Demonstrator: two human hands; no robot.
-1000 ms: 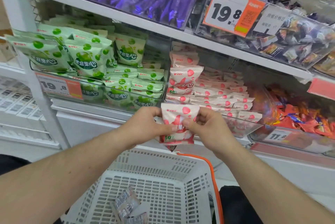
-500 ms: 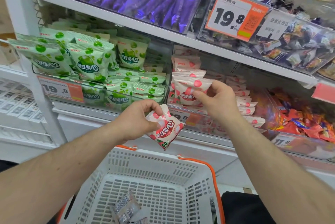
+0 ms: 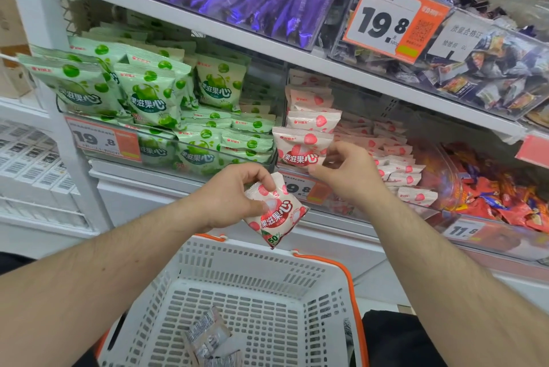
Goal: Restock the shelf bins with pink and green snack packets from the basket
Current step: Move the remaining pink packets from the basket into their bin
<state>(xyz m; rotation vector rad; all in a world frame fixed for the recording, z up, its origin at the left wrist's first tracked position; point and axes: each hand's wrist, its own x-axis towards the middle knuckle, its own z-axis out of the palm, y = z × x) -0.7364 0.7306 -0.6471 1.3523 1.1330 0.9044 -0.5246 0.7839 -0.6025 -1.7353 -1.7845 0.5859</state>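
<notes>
Above the white slatted plastic basket [image 3: 252,301], the right hand [image 3: 347,176] pinches a pink packet [image 3: 301,146] upright in the clear bin [image 3: 341,206]; the left hand [image 3: 234,197] grips another pink foil packet [image 3: 274,213], likely shelved next.

A pink-and-white foil snack packet [image 3: 274,212] printed with strawberries hangs tilted, label facing out, above the white perforated plastic basket [image 3: 255,286]. A second identical pink packet [image 3: 301,146] stands upright at the front of the clear pink-packet bin [image 3: 395,203]. Green-and-white foil packets [image 3: 151,99] fill the adjacent clear bin [image 3: 166,143], stacked upright and flat.
</notes>
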